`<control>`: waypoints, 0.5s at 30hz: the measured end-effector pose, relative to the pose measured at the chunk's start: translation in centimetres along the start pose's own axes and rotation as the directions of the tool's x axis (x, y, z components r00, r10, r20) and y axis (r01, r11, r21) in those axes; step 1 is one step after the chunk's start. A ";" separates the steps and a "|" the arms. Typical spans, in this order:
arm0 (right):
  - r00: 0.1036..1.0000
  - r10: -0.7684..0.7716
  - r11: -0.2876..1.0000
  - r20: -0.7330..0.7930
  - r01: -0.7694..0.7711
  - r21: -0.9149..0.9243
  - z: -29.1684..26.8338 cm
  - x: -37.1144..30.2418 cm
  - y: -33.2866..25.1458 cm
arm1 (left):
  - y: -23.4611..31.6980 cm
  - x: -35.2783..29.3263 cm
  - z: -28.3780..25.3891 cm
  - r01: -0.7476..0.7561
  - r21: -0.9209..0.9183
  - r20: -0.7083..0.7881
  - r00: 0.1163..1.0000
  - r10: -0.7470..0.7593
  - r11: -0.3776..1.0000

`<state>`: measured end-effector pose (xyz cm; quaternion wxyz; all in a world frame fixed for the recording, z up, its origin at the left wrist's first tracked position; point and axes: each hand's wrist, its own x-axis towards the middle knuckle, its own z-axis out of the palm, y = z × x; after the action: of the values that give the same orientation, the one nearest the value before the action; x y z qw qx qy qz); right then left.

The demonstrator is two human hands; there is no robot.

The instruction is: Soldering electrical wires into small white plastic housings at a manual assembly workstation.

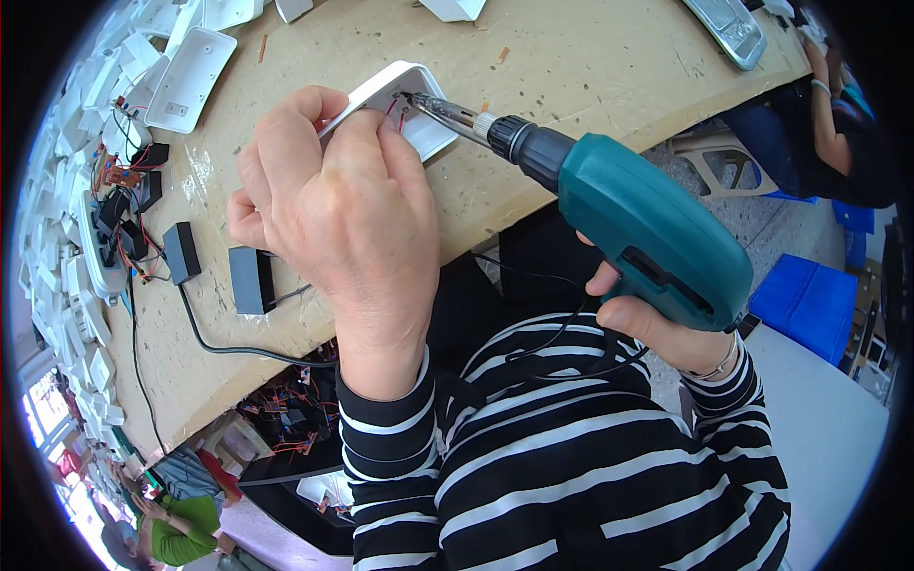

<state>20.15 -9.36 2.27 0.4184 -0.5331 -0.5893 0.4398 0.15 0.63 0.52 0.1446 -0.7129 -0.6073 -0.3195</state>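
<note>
My left hand (343, 200) is closed on a white plastic housing (436, 143), a shallow open tray shape held tilted over the table. Its fingers reach inside, beside thin red wires (401, 122). My right hand (647, 319) wraps round the handle of a green soldering gun (657, 224) with a black collar and metal nozzle. The nozzle's dark tip is inside the housing, close to the ends of the red wires. Whether it touches them I cannot tell. My left fingers hide part of the housing.
White housings (190, 81) pile up along the table's left side. Near them lie black boxes (251, 281) with cables and small wired parts (124, 176). A metal tray (728, 33) rests at the far right. Blue bins (804, 300) stand on the right; other people sit nearby.
</note>
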 end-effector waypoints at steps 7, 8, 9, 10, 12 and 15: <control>0.999 -0.053 0.998 -0.005 0.053 -0.014 -0.3 -0.9 0.4 | 0.0 0.0 0.1 0.002 -0.003 -0.001 1.000 -0.002 1.000; 0.999 -0.052 0.999 -0.003 0.052 -0.008 -0.4 -1.1 0.4 | 0.0 0.0 0.1 0.000 -0.004 -0.003 1.000 0.000 1.000; 0.999 -0.052 0.999 -0.004 0.052 -0.007 -0.5 -1.2 0.5 | 0.0 0.0 0.1 -0.001 -0.003 -0.003 1.000 0.001 1.000; 0.998 -0.059 0.998 -0.007 0.059 0.009 -0.6 -1.4 0.5 | 0.0 0.0 0.1 0.003 -0.006 -0.005 1.000 -0.003 1.000; 0.998 -0.067 0.997 -0.011 0.067 0.025 -0.7 -1.9 0.8 | -0.1 0.0 0.2 0.006 -0.009 -0.008 1.000 -0.006 1.000; 0.999 -0.042 0.995 -0.033 0.045 0.092 -0.7 -2.2 1.0 | -0.2 -0.1 0.4 -0.034 -0.013 -0.050 0.998 0.033 0.999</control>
<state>21.31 -11.47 1.44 0.4614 -0.5069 -0.5731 0.4491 0.07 0.88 0.11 0.1603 -0.7157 -0.5892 -0.3389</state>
